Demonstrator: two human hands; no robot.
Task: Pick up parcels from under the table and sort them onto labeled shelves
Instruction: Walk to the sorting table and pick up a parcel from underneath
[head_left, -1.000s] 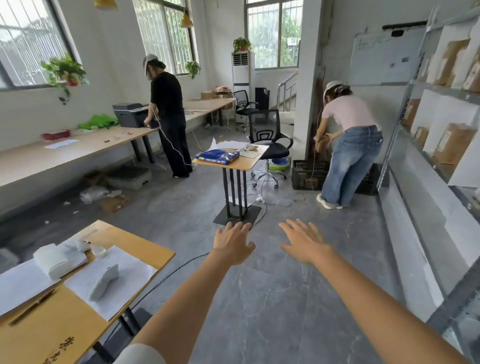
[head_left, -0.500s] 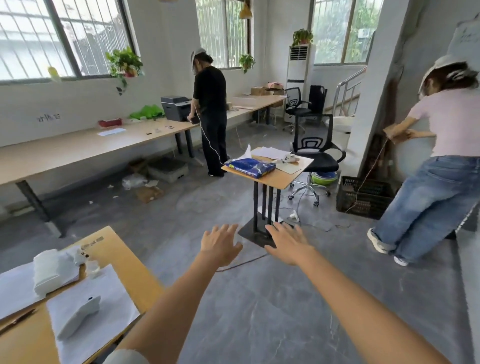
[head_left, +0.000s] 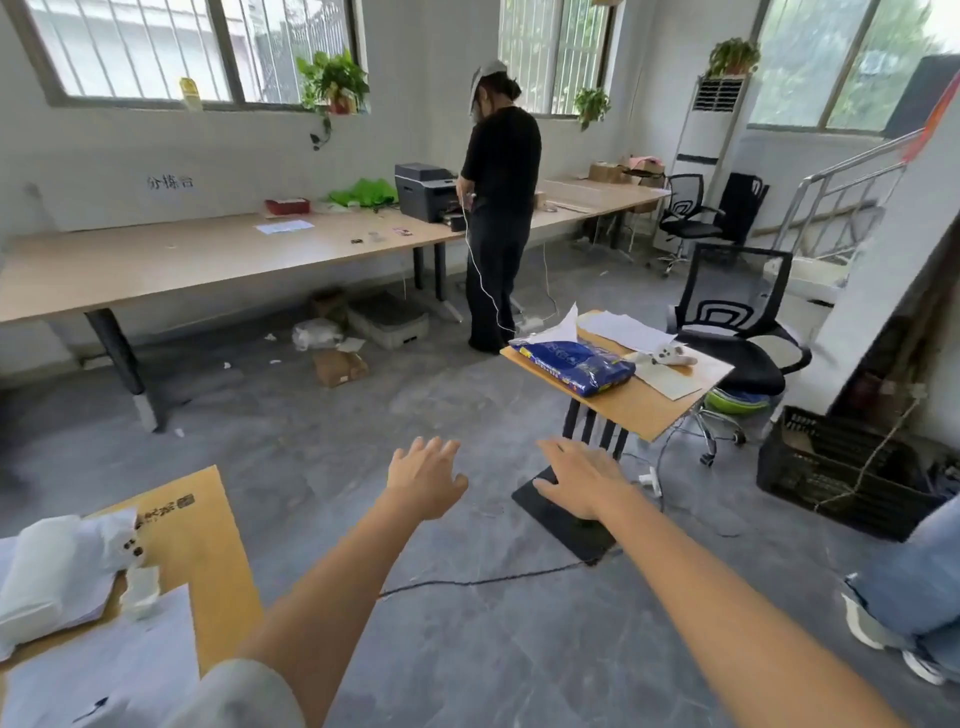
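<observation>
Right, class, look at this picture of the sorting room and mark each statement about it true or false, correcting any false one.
1. Both hands, left and right, are open and hold nothing. True.
2. A blue packet lies on the small table. True.
3. The person in black sits on the office chair. False: that person stands at the long table; the chair is unoccupied.
4. A cardboard box lies on the floor by the long table. True.
5. The printer stands on the floor. False: it stands on the long table.
</observation>
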